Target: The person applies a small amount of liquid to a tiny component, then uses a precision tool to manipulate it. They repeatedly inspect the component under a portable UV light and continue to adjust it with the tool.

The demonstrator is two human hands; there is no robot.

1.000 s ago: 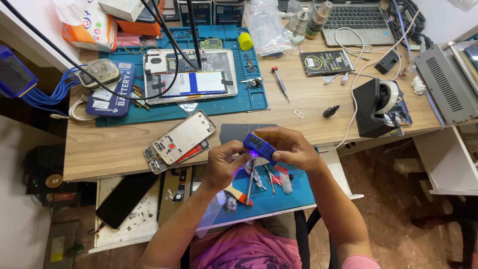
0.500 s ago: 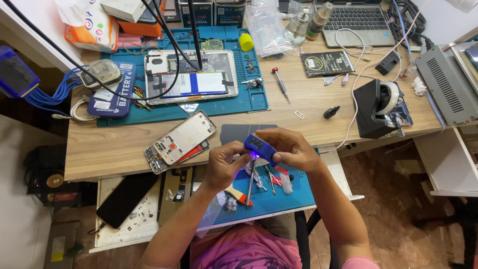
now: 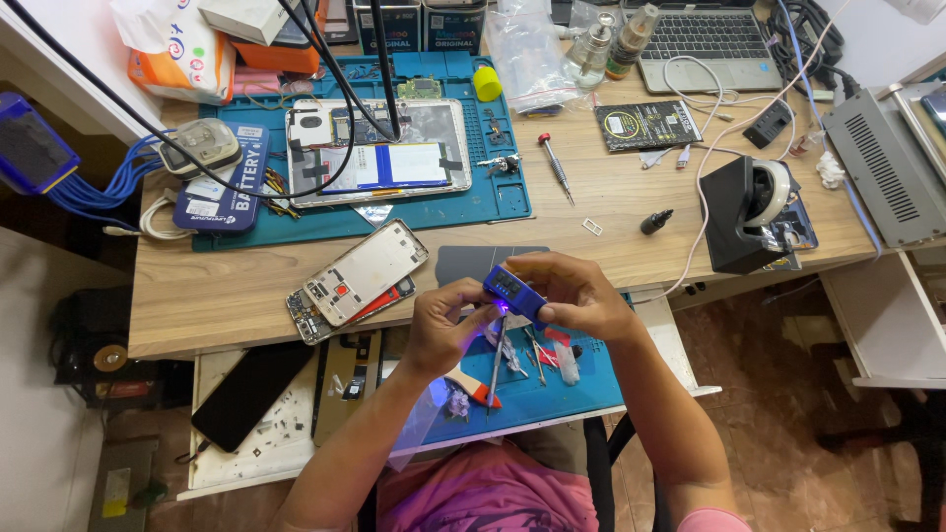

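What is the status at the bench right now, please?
Right hand holding small blue lamp, violet glow on. Left hand pinching something tiny under it, too small to tell. Tweezers lying on blue mat below; nothing blocking.

Count: 2 hands (image 3: 448,330) (image 3: 576,296), 1 blue lamp (image 3: 514,292), 1 opened tablet (image 3: 379,150), 1 laptop (image 3: 705,34), 2 bottles (image 3: 591,44) (image 3: 633,30), 1 screwdriver (image 3: 555,163).

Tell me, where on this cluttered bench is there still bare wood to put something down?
Bare wood runs along the front edge left of the opened phone, below the blue repair mat. Another patch lies between the screwdriver and the black tape dispenser, holding only small bits. The back edge is crowded, as is the lower blue mat under both hands.
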